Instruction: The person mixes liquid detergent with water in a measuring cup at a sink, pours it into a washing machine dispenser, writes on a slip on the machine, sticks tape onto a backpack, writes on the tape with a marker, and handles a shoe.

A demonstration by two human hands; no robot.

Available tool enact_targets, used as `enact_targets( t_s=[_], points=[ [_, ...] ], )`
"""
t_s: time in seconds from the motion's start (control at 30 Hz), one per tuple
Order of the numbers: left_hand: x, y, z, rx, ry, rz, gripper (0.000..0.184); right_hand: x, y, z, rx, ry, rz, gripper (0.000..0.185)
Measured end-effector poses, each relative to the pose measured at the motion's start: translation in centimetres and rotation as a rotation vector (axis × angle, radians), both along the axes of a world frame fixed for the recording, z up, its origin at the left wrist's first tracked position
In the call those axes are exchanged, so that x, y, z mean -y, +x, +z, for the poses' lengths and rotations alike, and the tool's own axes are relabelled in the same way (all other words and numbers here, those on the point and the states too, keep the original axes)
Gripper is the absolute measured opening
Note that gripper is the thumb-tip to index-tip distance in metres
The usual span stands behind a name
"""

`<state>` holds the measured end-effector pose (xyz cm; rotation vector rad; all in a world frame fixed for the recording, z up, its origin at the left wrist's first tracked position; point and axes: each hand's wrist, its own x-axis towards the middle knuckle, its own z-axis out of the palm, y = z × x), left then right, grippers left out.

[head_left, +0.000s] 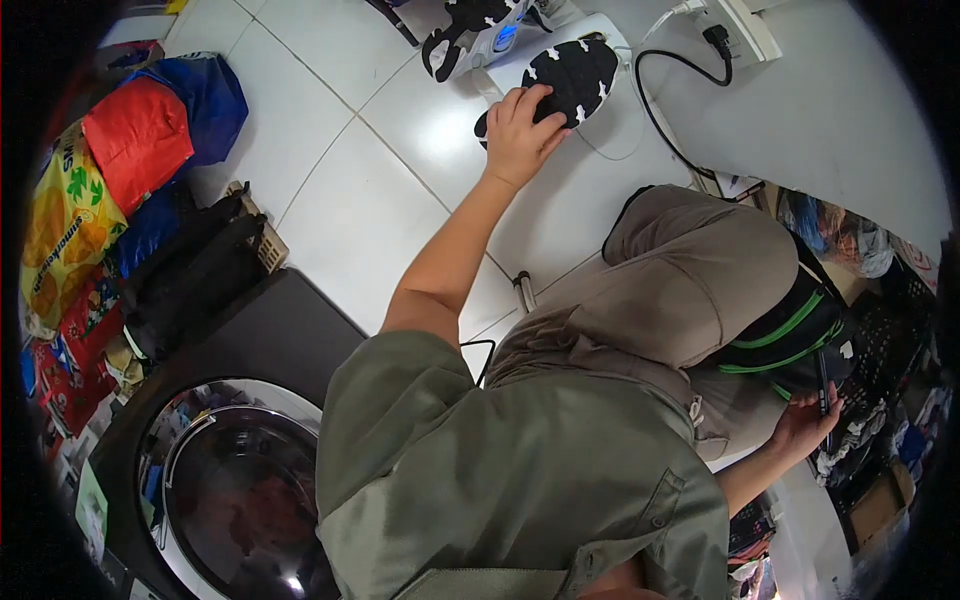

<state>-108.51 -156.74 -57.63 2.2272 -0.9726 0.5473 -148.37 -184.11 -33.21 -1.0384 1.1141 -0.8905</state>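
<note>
My left hand reaches forward and rests on a black pad with white patches, its fingers apart and slightly bent. The pad lies over a white device on the floor. Beside it stands a second white device with a blue-lit display and a similar black-and-white cover. Low at the right, my right hand is closed around a thin dark object, seen edge-on, which looks like a phone. It is beside my bent leg, near a black item with green stripes.
A white power outlet with a black plug and cable is at the upper right. A dark front-loading machine with a round door stands at the lower left. Colourful bags are piled at the left. Cluttered black crates line the right.
</note>
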Motion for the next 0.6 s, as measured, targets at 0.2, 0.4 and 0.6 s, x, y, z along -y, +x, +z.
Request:
enact_targets(
  t_s=[0.2,0.4,0.6],
  points=[
    [-0.1,1.2,0.4,0.005,0.022,-0.163,0.022,0.3,-0.5,-0.2,0.015,0.016,-0.002,0.040],
    [-0.3,-0.1,-0.2,-0.024,0.028,-0.204,0.019,0.0,0.0,-0.1,0.010,0.006,-0.011,0.040],
    [-1.8,-4.5,-1.4,-0.126,0.015,-0.096,0.018,0.4,-0.3,-0.1,0.012,0.004,-0.004,0.039]
  ],
)
